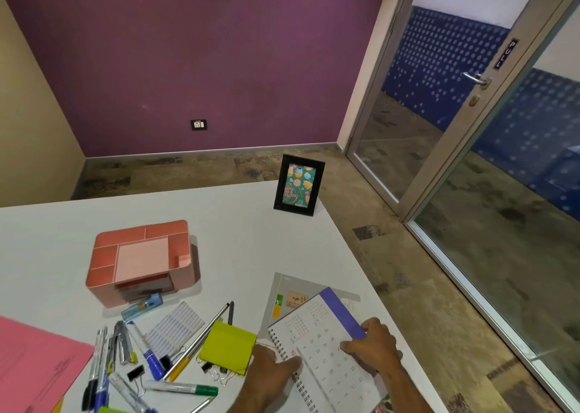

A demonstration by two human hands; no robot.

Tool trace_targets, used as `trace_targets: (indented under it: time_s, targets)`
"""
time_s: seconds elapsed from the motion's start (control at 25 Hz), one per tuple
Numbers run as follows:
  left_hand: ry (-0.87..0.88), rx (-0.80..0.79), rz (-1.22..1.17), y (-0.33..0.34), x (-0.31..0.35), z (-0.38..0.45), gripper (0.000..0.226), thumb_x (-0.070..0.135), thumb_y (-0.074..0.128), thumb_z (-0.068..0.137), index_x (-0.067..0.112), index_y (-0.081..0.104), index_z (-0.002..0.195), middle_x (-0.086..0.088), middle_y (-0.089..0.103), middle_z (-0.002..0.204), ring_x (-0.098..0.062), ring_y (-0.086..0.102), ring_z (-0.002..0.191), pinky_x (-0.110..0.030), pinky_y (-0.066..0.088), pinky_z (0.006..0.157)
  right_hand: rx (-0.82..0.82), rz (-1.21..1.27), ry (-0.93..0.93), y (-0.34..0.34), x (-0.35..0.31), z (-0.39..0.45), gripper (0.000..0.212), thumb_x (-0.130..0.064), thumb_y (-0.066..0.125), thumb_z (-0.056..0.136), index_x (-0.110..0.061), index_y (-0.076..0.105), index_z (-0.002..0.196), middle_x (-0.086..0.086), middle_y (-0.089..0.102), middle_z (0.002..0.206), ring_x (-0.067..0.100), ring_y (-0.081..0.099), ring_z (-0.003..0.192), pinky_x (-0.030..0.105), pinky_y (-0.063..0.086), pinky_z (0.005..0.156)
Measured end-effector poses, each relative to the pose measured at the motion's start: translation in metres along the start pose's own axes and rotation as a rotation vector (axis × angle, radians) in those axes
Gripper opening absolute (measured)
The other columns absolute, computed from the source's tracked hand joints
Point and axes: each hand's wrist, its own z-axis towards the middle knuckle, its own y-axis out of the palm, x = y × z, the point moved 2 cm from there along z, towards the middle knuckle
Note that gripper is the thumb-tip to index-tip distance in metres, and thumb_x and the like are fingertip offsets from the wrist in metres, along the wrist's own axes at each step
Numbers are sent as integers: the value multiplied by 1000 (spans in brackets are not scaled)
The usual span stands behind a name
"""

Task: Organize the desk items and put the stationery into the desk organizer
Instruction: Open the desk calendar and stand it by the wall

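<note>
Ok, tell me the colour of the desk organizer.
Salmon pink; the organizer shows only in the head view.

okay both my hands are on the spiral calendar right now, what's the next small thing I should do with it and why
Probably lift the calendar with both hands, left hand and right hand, and stand it near the photo frame. It lies flat over a grey booklet beside the loose pens, so moving it frees room for sorting.
</note>
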Motion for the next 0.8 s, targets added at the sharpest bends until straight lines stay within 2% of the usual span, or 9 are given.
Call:
trace_targets:
  time_s: [0.08,0.12,0.2,0.28,0.4,0.48,0.64,0.72,0.8]
  targets:
    - [-81,-28,-175,12,-1,-10,52,26,83,73,5,43,99,-24,62,118,-20,57,79,-41,53,85,3,13,5,1,-1,-5,61,-54,82,60,-29,45,100,-3,50,106,20,50,101,39,38,94]
    - [-137,-31,-280,16,-1,-13,55,22,84,74,6,40,102,-20,61,109,-19,54,72,-39,55,76,-8,23,13,1,0,-6,61,-54,82,58,-29,45,100,-2,51,107,20,50,102,40,38,95]
    - [-253,-55,-464,19,-2,-14,65,22,88,68,2,44,111,-18,58,88,-22,52,58,-29,47,53,-33,54,39,4,7,0,66,-61,81,47,-29,50,96,-3,56,105,21,55,101,42,42,97]
    - [-304,-118,-535,15,-8,-12,70,28,90,63,-1,55,117,-19,56,79,-24,50,53,-27,39,52,-38,99,61,11,21,19,74,-69,76,30,-28,56,88,-5,64,97,21,61,93,46,48,94]
    - [-325,-200,-527,10,-8,-20,46,23,83,74,0,69,111,-17,54,78,-22,45,55,-25,31,53,-42,222,45,16,28,29,71,-65,80,24,-25,64,80,-6,70,83,21,66,82,48,52,89]
    - [-298,-208,-535,7,-6,-24,31,13,76,80,-3,68,106,-16,55,74,-22,46,52,-24,30,53,-37,290,0,4,11,4,63,-57,88,33,-23,66,81,-5,71,82,20,67,79,44,54,84]
    - [-148,-124,-576,3,1,-33,23,-9,65,82,-7,57,104,-23,69,91,-36,68,69,-41,57,61,-58,476,-58,-11,-12,-28,39,-21,94,56,-11,72,87,2,75,83,21,72,73,31,55,64]
    - [-51,3,-509,-7,8,-42,13,-9,57,88,-5,51,99,-19,62,86,-29,61,65,-33,57,58,-87,530,-79,-11,-18,-37,36,-18,94,58,-9,73,87,4,76,82,22,73,72,33,55,63]
    - [65,78,-425,-19,16,-50,12,-4,56,91,-1,53,103,-14,65,87,-22,59,67,-25,50,54,-113,587,-91,-10,-23,-46,38,-22,94,59,-8,73,87,7,76,84,25,73,75,40,59,70]
